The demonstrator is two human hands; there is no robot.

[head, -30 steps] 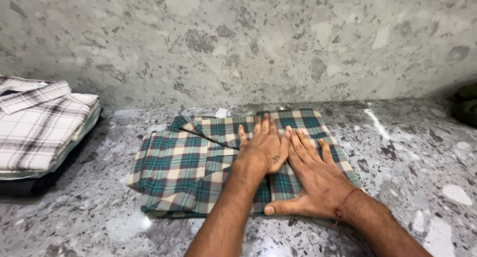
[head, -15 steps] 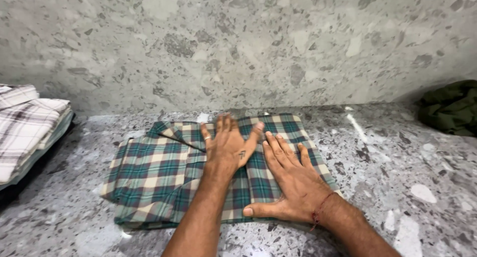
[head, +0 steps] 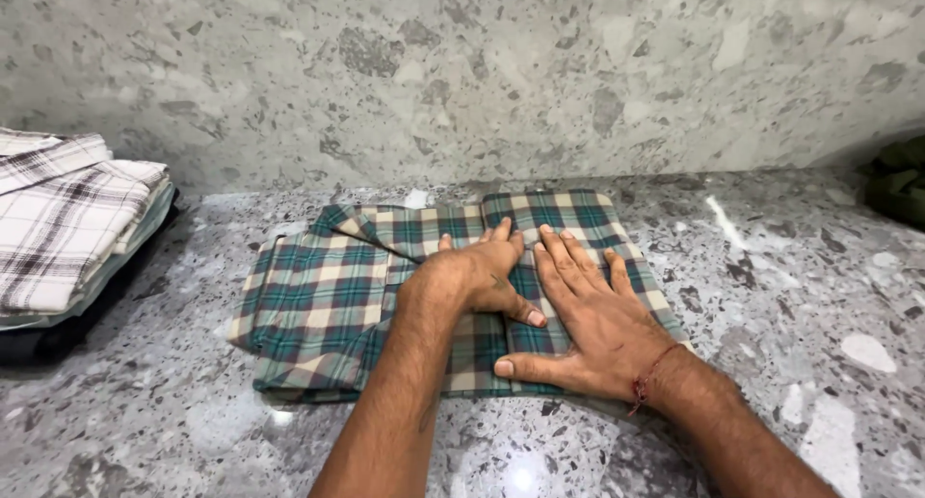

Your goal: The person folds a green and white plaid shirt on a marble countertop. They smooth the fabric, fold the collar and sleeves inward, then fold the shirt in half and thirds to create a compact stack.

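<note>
Speckled stone counter [head: 790, 296] — left hand [head: 482, 278], right hand [head: 593, 320] flat, grip wide, on folded plaid shirt [head: 318, 305]

Folded green-and-cream plaid shirt [head: 328, 305] flat on a speckled grey stone counter [head: 800, 296], close to the matching stone wall [head: 462, 74]. Left hand [head: 477, 276] on the shirt's middle, fingers curled into the cloth. Right hand [head: 593, 320] just beside it, spread flat on the shirt's right part. Left of the shirt, well apart, a stack of folded clothes [head: 72, 233]. Far right of the shirt, dark green cloth [head: 896, 185] at the picture's edge.
</note>
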